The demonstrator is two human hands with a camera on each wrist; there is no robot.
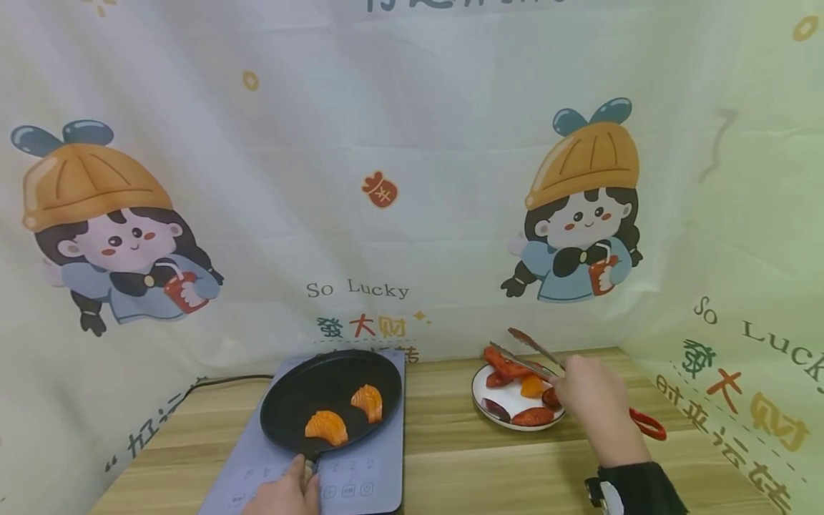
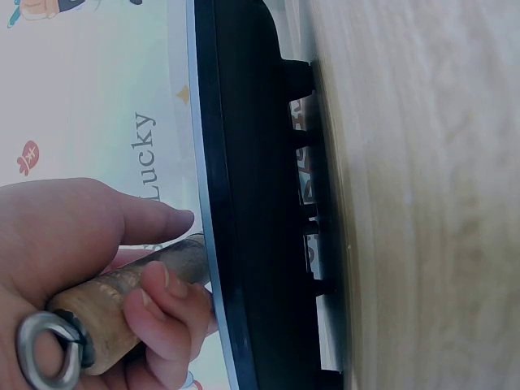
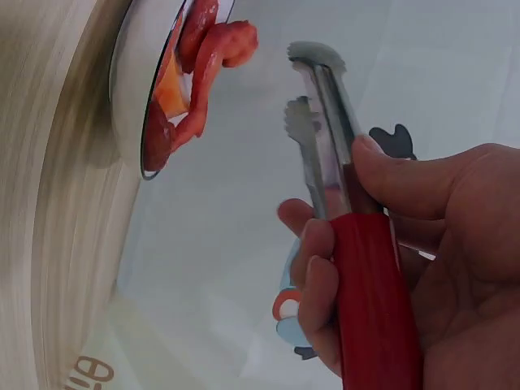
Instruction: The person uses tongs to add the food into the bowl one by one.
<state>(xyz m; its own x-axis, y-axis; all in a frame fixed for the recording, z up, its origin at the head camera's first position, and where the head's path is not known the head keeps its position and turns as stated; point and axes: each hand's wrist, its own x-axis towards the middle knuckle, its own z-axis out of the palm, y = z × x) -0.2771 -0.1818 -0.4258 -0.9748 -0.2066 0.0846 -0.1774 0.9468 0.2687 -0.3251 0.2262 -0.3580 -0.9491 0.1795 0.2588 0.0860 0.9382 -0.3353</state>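
Observation:
My left hand (image 1: pixel 286 493) grips the wooden handle (image 2: pixel 114 305) of a black frying pan (image 1: pixel 292 400), its fingers wrapped around it. Two orange slices of food with pale lines, one nearer slice (image 1: pixel 326 427) and one farther slice (image 1: pixel 368 403), lie in the pan. In my right hand (image 1: pixel 592 400) is a pair of metal tongs (image 3: pixel 329 138) with red grips (image 3: pixel 374 301). The tongs' tips are parted with nothing between them, over the plate in the head view. On that dark-rimmed white plate (image 1: pixel 515 423) lie a long reddish piece (image 1: pixel 505 363), an orange chunk (image 1: pixel 531 387) and several other reddish pieces.
Under the pan is a flat induction cooktop (image 1: pixel 386 472) with touch buttons along its front. A black cord (image 1: pixel 232 380) runs left from it. Wood-grain table (image 1: pixel 444 458) lies between cooktop and plate. A printed cloth (image 1: pixel 438 236) hangs behind and at both sides.

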